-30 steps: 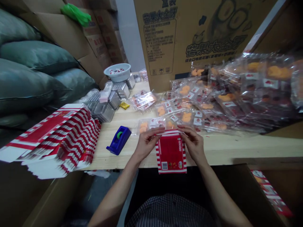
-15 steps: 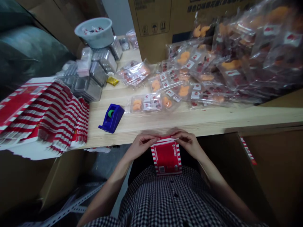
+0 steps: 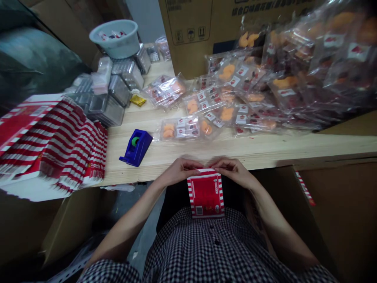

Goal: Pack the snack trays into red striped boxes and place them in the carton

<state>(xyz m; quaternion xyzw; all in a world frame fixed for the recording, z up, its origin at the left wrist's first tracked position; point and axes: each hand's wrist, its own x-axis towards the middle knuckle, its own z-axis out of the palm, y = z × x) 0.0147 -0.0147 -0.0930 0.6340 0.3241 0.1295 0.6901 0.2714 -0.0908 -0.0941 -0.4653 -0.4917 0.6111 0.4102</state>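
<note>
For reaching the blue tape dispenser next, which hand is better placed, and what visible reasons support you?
Probably the left. The left hand is nearer the blue tape dispenser; the right hand is farther off, at the other top corner of the red box. Both hands hold it.

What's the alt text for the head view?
The left hand and right hand hold a red striped box by its top edge, close to a checked shirt. Beyond, a wooden table bears a blue tape dispenser, clear packets and striped cartons.
</note>
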